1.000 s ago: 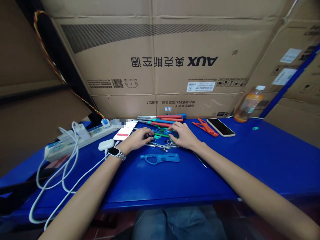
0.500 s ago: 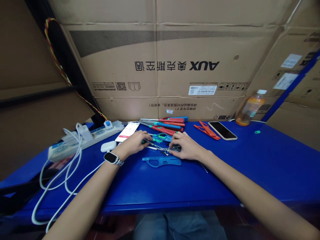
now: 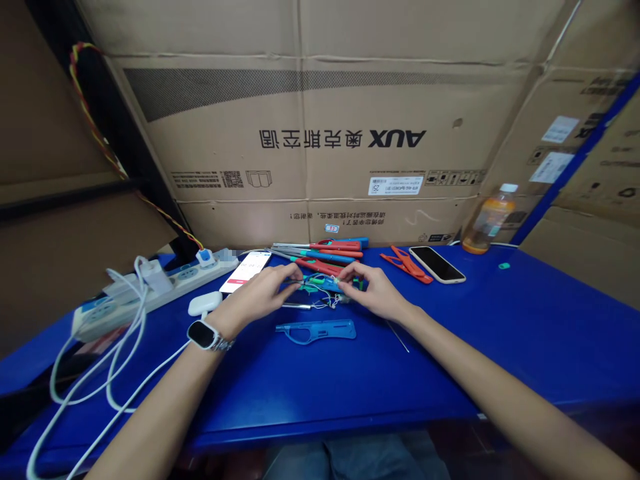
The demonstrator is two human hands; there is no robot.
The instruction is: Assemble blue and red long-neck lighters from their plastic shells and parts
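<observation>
My left hand (image 3: 273, 288) is closed in a pinch at a thin wire, with something dark and small at its fingertips. Opposite it, my right hand (image 3: 373, 288) pinches the other end of the white wire (image 3: 320, 277), which bows between the hands. Beneath the hands, a tangle of thin wires (image 3: 327, 303) lies by a metal tube (image 3: 297, 306) and a small dark part (image 3: 344, 299) partly under my right fingers. Behind the wire is a blue-green lighter part (image 3: 314, 285), half hidden. Nearer me lies a blue lighter shell half (image 3: 323, 331).
Several red and blue long-necked lighters (image 3: 325, 255) lie piled behind the hands. Orange shell pieces (image 3: 406, 265), a dark-screened phone (image 3: 437, 264) and a bottle (image 3: 490, 220) stand right. Left are a lit phone (image 3: 246, 272), white earbud case (image 3: 205, 303) and power strip (image 3: 165, 290).
My hands have lifted from the wire tangle and pinch a wire between them. The dark part formerly under my right hand now lies on the table. The view has shifted slightly right.
</observation>
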